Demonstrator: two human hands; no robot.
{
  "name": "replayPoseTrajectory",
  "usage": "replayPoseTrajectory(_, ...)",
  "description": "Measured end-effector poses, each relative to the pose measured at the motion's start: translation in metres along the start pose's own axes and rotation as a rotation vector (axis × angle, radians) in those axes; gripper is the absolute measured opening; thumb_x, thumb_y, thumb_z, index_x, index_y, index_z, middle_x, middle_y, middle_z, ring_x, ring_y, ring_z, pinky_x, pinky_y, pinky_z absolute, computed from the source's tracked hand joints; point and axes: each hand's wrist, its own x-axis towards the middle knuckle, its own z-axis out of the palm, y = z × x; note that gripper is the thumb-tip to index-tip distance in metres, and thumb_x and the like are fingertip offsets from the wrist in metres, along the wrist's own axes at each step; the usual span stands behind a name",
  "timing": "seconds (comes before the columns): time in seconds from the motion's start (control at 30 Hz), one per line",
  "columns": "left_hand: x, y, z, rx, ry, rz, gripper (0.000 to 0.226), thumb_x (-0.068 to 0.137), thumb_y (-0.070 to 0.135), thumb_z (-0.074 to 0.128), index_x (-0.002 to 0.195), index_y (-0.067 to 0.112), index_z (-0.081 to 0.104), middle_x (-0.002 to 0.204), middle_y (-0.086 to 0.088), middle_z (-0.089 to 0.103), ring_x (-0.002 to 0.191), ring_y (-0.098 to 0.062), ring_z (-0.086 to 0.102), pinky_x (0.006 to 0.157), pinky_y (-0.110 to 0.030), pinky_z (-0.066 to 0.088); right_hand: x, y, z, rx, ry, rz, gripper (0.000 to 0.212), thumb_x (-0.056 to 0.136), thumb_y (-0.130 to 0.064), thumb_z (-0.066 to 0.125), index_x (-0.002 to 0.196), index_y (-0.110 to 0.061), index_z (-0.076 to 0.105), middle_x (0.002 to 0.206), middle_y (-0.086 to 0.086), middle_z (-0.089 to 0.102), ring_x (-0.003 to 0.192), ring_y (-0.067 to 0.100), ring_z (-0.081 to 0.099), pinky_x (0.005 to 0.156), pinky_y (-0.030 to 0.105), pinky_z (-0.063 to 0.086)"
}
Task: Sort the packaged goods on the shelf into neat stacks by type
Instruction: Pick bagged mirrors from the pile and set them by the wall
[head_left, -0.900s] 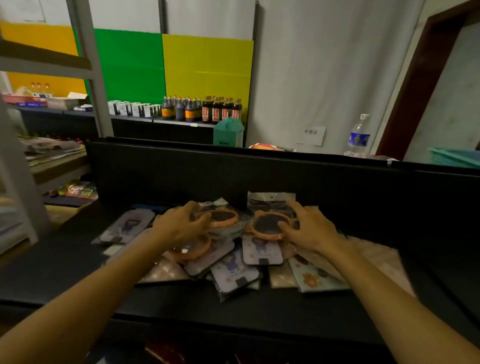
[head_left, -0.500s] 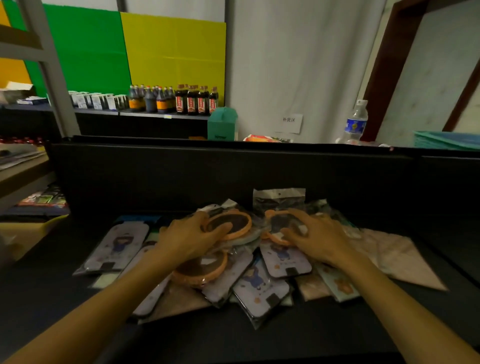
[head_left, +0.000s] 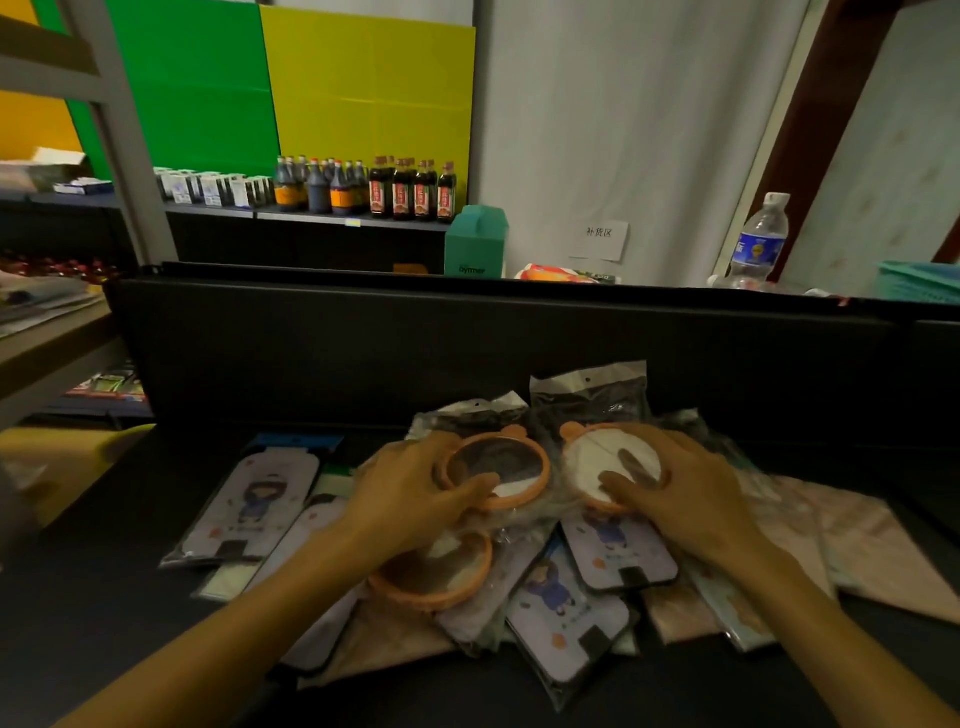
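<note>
Two orange-rimmed round mirrors are being gripped at the far middle of the pile, one in each hand. The left hand (head_left: 415, 493) is curled around the left mirror (head_left: 496, 470), thumb laid across its near rim, fingers wrapped over the far left edge. The right hand (head_left: 680, 488) is clamped on the right mirror (head_left: 605, 462), fingers spread over its pale face and thumb at the near edge. Both mirrors are seen in clear bags, side by side, just apart. A third orange-rimmed mirror (head_left: 434, 574) is lying nearer, partly covered by the left wrist. Beneath it all, purple cartoon-print packets (head_left: 249, 506) are fanned out across the black shelf (head_left: 104, 597), overlapping one another, with beige packets (head_left: 872, 556) spread to the right. Dark bagged items (head_left: 589, 397) are propped against the shelf's black back wall. Far behind, sauce bottles (head_left: 410, 189) are lined on another shelf, and a water bottle (head_left: 756, 241) is standing at far right.
</note>
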Motion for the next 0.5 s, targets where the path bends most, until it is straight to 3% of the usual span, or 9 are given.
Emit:
replayPoseTrajectory(0.1,0.004,0.001,-0.001,-0.107,-0.060,-0.040,0.043,0.074,0.057,0.067,0.109,0.038,0.050,0.086,0.017,0.054,0.079,0.001,0.054,0.066,-0.017,0.046,0.003,-0.001,0.000,0.109,0.018,-0.005,0.061,0.070,-0.049,0.075,0.126,-0.036,0.053,0.121,-0.007,0.059,0.107,0.011,0.053,0.090,0.036,0.046)
replayPoseTrajectory(0.27,0.016,-0.003,-0.004,-0.263,-0.149,-0.098,0.052,0.064,0.046,0.081,0.106,0.038,0.051,0.100,0.016,0.051,0.087,-0.005,0.054,0.067,-0.020,0.045,0.012,-0.001,-0.002,0.243,-0.018,0.066,0.062,0.061,-0.043,0.083,0.118,-0.035,0.059,0.112,-0.004,0.062,0.098,0.012,0.059,0.084,0.034,0.052)
replayPoseTrajectory(0.37,0.018,0.001,-0.008,-0.353,-0.171,-0.071,0.053,0.062,0.036,0.085,0.104,0.038,0.052,0.105,0.011,0.054,0.088,-0.010,0.060,0.069,-0.025,0.055,0.014,-0.008,-0.007,0.254,-0.038,0.091,0.056,0.062,-0.037,0.084,0.113,-0.031,0.061,0.105,-0.011,0.063,0.096,0.008,0.059,0.083,0.028,0.049)
replayPoseTrajectory(0.5,0.020,0.004,-0.011,-0.352,-0.270,0.005,0.052,0.066,0.037,0.082,0.106,0.044,0.049,0.108,0.008,0.055,0.089,-0.013,0.064,0.071,-0.030,0.059,0.015,-0.010,-0.010,0.260,-0.071,0.134,0.050,0.061,-0.043,0.083,0.106,-0.034,0.064,0.101,-0.014,0.065,0.094,0.006,0.061,0.081,0.032,0.052)
